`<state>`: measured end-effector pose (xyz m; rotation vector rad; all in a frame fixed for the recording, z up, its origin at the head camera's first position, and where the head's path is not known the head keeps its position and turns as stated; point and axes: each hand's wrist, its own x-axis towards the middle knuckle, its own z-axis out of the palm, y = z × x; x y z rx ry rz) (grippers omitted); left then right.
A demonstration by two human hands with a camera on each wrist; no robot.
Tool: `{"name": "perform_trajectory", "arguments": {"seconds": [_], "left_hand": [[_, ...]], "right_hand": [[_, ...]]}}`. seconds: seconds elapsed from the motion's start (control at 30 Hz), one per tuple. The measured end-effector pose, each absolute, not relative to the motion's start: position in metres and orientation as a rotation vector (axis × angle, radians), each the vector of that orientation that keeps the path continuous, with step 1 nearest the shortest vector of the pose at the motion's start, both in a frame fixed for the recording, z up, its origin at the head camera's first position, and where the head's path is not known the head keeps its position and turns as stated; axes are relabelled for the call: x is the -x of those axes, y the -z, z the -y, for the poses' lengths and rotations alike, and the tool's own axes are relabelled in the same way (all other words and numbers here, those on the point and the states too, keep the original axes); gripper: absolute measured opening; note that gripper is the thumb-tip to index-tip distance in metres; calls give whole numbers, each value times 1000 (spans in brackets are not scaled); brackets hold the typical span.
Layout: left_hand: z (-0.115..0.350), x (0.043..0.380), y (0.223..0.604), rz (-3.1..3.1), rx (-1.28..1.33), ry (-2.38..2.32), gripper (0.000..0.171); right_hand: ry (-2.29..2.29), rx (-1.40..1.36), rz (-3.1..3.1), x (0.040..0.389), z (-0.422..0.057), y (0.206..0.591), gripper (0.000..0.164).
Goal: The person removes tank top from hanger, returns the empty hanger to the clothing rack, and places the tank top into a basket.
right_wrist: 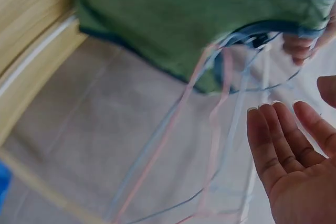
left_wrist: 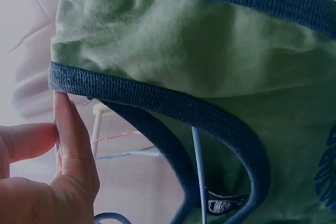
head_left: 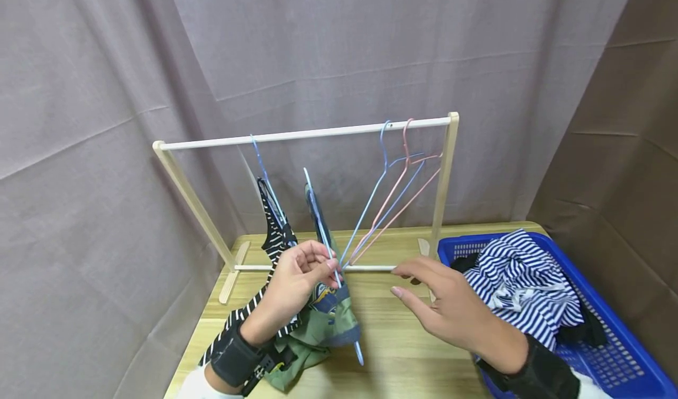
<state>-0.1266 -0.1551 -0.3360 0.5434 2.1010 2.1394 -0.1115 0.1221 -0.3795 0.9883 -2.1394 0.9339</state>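
My left hand (head_left: 302,275) pinches a light blue clothes hanger (head_left: 321,219) between thumb and fingers, in front of the rack. On that hanger hangs a green sleeveless top (head_left: 323,322) with dark blue trim; its blue-edged strap (left_wrist: 147,90) lies beside my fingers in the left wrist view. To the right, my right hand (head_left: 450,299) is held in the air, fingers spread and holding nothing; its palm (right_wrist: 299,187) shows in the right wrist view. Left of the green top, a black-and-white striped garment (head_left: 274,234) hangs from the rack on a blue hanger.
A wooden rack with a white rail (head_left: 318,133) stands on the wooden table (head_left: 402,352). A bare blue hanger (head_left: 374,190) and a pink hanger (head_left: 394,187) hang at its right end. At right, a blue basket (head_left: 630,343) holds a striped garment (head_left: 524,281) and black cloth.
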Motion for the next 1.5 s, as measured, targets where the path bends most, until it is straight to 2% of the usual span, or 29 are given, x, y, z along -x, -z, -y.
{"name": "perform_trajectory", "arguments": {"seconds": [0.27,0.5,0.73,1.13,1.37,1.5], "left_hand": [[152,119,342,-2057,-605,-2181,19],[147,118,345,-2032,-634,-2231,20],[144,119,347,-2049,-617,-2249,17],[143,121,348,-2068,-629,-2269,20],[146,125,345,-2101,-571,-2311,13],[150,128,341,-2098,-552,-2354,15]], "right_hand": [[-1023,-1186,2079,103,-78,359,33],[-1075,-1215,2174,102,-63,360,27],[-1116,-1207,2177,102,-63,362,19],[-1069,-1259,2129,100,-69,365,21],[-1069,-1323,2070,91,-75,369,23],[-1081,-1357,2088,84,-80,371,26]]}}
